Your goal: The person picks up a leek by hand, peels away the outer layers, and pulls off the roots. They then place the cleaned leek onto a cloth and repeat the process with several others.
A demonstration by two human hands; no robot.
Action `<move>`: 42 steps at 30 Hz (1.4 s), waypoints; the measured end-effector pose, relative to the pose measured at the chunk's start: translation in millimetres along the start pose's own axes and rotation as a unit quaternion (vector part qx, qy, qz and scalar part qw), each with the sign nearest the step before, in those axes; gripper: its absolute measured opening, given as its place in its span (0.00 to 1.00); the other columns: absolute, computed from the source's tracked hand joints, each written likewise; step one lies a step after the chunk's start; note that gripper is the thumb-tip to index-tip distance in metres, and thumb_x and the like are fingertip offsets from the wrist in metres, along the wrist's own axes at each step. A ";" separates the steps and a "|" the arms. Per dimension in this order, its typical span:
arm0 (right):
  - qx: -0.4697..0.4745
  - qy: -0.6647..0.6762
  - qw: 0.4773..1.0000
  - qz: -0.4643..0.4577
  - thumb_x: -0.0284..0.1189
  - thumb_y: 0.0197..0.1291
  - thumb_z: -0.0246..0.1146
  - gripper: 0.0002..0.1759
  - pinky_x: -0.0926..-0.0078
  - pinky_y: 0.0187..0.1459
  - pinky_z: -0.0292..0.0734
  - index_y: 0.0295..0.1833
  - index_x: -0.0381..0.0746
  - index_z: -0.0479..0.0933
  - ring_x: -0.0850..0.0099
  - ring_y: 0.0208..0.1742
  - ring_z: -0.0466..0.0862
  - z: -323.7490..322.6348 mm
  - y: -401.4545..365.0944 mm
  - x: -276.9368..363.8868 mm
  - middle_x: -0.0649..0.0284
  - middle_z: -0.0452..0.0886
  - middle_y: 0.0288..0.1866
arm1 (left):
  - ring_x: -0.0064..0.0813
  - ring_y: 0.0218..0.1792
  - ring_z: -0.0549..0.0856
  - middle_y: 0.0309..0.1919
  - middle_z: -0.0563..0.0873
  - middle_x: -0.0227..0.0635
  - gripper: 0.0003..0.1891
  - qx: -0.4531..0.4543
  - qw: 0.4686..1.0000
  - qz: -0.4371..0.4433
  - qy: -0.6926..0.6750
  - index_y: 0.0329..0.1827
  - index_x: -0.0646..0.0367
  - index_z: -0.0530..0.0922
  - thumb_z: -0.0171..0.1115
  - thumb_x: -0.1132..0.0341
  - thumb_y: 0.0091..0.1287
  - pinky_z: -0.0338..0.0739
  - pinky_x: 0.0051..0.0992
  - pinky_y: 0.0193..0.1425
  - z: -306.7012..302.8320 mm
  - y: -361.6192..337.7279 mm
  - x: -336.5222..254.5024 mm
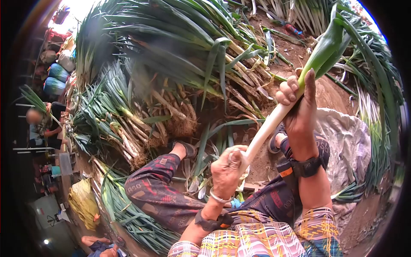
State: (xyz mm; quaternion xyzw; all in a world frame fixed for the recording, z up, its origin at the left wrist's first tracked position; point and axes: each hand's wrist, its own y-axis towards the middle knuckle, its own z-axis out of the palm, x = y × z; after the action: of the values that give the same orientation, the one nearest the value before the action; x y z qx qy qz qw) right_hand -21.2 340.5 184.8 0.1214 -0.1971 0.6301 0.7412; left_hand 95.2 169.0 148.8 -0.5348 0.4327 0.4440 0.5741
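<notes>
"How are the person's hands placed?"
"Both are closed around one leek (pixel 272 124), held aslant in front of the person. The left hand (pixel 227 169) grips its white lower end; the right hand (pixel 302 107) wraps it higher up, where white turns green, thumb laid along it."

"What else can be counted?"
"Two black wrist straps (pixel 306 166), one bracelet (pixel 219 196), one pale sack (pixel 344 141), and two other people (pixel 47 122) at the left. The piled leeks (pixel 171 25) overlap too much to count."

"Anything hard to see?"
"The left hand hides the leek's lower tip, and one other person is cut off at the bottom edge."
</notes>
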 end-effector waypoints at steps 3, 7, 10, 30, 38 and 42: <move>0.001 0.011 1.000 -0.015 0.42 0.64 0.57 0.16 0.85 0.20 0.62 0.45 0.41 0.68 0.83 0.20 0.63 -2.0 2.8 3.2 0.71 0.64 0.23 | 0.21 0.29 0.81 0.27 0.81 0.33 0.16 -0.036 0.973 -0.048 -0.221 0.38 0.63 0.74 0.49 0.56 0.71 0.75 0.18 0.31 -8.0 -1.5 -5.8; 0.004 0.011 0.999 -0.040 0.41 0.63 0.58 0.17 0.85 0.19 0.62 0.46 0.39 0.67 0.83 0.20 0.63 -4.1 7.9 13.3 0.71 0.63 0.23 | 0.24 0.20 0.78 0.20 0.75 0.31 0.19 -0.009 0.918 -0.112 -0.380 0.34 0.60 0.69 0.49 0.51 0.70 0.73 0.23 0.25 -43.1 -10.9 -5.4; 0.027 0.023 0.997 -0.074 0.42 0.63 0.58 0.19 0.86 0.19 0.61 0.46 0.37 0.66 0.83 0.20 0.63 -15.0 15.8 33.2 0.71 0.62 0.23 | 0.14 0.12 0.57 0.14 0.59 0.21 0.16 0.016 0.946 -0.118 -0.302 0.33 0.57 0.69 0.48 0.53 0.71 0.57 0.20 0.14 -75.4 -34.0 -17.0; 0.181 0.054 0.978 0.091 0.50 0.67 0.47 0.21 0.86 0.11 0.56 0.46 0.42 0.65 0.84 0.11 0.58 0.4 -4.6 2.8 0.72 0.60 0.19 | 0.17 0.38 0.80 0.38 0.82 0.34 0.15 0.093 0.991 -0.077 -0.057 0.48 0.66 0.79 0.66 0.70 0.59 0.75 0.17 0.43 -8.2 -8.4 2.0; 0.176 0.043 0.980 0.086 0.49 0.67 0.47 0.21 0.87 0.12 0.57 0.47 0.42 0.66 0.84 0.12 0.58 -1.8 -4.0 -1.6 0.72 0.60 0.20 | 0.16 0.35 0.80 0.33 0.83 0.31 0.09 0.066 0.994 -0.088 -0.025 0.39 0.65 0.77 0.67 0.73 0.58 0.76 0.17 0.41 -9.1 -11.9 -3.6; 0.054 -0.090 0.995 -0.002 0.45 0.67 0.50 0.18 0.88 0.15 0.60 0.47 0.41 0.66 0.84 0.15 0.61 4.5 -4.3 -7.6 0.72 0.62 0.23 | 0.18 0.33 0.81 0.32 0.83 0.34 0.08 0.095 0.994 0.035 0.050 0.40 0.64 0.76 0.64 0.74 0.60 0.76 0.18 0.39 -17.6 -16.9 -2.4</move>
State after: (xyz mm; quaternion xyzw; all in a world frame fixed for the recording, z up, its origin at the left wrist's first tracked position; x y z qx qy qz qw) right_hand -18.7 331.1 185.7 0.2174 -0.2285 0.6246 0.7145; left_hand 110.7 150.8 154.1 -0.4840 0.5197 0.3933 0.5840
